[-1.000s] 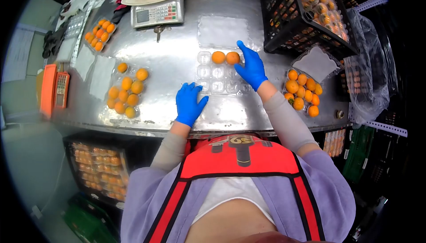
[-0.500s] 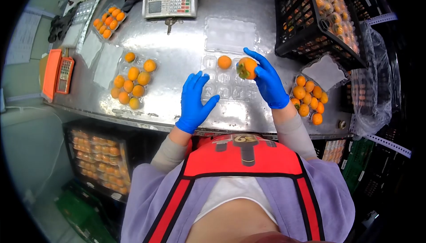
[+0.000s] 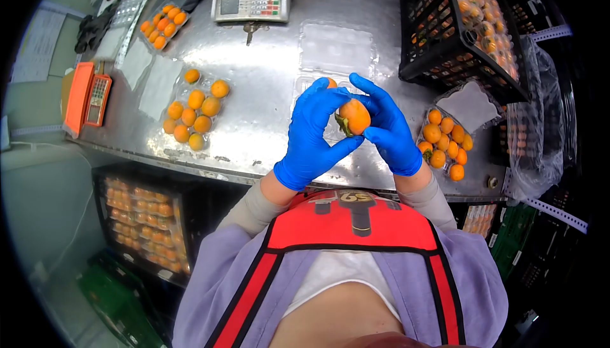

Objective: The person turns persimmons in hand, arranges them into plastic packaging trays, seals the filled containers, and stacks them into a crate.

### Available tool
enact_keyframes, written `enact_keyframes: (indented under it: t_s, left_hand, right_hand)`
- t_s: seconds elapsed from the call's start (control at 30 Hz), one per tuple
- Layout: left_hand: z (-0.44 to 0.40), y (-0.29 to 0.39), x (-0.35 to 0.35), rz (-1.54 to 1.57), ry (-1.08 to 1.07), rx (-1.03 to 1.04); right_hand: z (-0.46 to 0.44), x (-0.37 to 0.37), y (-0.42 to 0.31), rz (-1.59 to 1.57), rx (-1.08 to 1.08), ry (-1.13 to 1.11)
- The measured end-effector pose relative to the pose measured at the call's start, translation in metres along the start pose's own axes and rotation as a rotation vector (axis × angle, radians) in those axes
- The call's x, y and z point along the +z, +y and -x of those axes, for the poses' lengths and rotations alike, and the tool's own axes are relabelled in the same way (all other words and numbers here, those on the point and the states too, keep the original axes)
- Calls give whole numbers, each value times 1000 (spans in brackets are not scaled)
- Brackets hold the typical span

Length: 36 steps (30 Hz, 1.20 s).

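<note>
An orange fruit with green leaves (image 3: 357,117) is held up between both blue-gloved hands. My right hand (image 3: 391,129) grips it from the right, fingers curved around its far side. On the other side my left hand (image 3: 318,133) has its fingertips and thumb against the fruit. Beneath the hands lies a clear plastic tray (image 3: 305,84), mostly hidden, with another orange fruit (image 3: 332,84) partly showing behind my left fingers. The tray's lid part (image 3: 337,46) lies flat beyond it.
Filled fruit trays stand left (image 3: 196,100), far left (image 3: 160,42) and right (image 3: 452,151). A scale (image 3: 251,5) is at the back, a black crate (image 3: 438,37) at the back right. An orange device (image 3: 81,100) sits at the left edge, a plastic bag (image 3: 540,126) at the right.
My right hand has picked up one fruit from the tray and brought it nearer. My left hand has moved up and right onto the same fruit. The view has shifted slightly.
</note>
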<state>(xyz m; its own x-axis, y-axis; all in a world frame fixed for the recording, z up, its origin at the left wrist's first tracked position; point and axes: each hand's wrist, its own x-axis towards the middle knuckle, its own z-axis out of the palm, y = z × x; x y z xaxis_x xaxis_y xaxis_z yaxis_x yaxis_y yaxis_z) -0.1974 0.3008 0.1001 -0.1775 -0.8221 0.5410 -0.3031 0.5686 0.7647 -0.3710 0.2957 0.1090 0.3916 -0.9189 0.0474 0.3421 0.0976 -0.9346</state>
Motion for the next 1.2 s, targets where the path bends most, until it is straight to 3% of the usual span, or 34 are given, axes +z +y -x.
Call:
enact_keyframes:
  t_s: [0.23,0.3,0.43,0.5,0.63,0.7,0.87,1.03,1.1,1.2]
  left_hand:
    - [2,-6,1,-31,22,78]
    - [2,-7,3,-17,57,67]
    - [4,-12,5,-50,27,55]
    - [4,-9,5,144,8,-167]
    - [18,-40,12,259,-4,-280]
    - [25,-71,17,136,35,-397]
    - [33,-142,25,-371,-79,-330]
    - [7,-139,46,-553,-177,-350]
    - [-2,-132,54,-765,-201,-291]
    - [-3,-144,59,-748,-242,-294]
  right_hand:
    - [-4,4,2,51,-123,10]
    - [-2,4,-1,-35,58,12]
    - [-1,2,0,89,104,85]
    - [-4,1,4,427,-171,133]
    - [-9,-8,14,531,-299,180]
    - [-10,-18,19,403,-241,232]
    - [-5,-50,26,241,-6,426]
    - [12,-68,36,240,32,472]
    - [20,-73,40,238,53,493]
    - [29,-77,42,261,76,509]
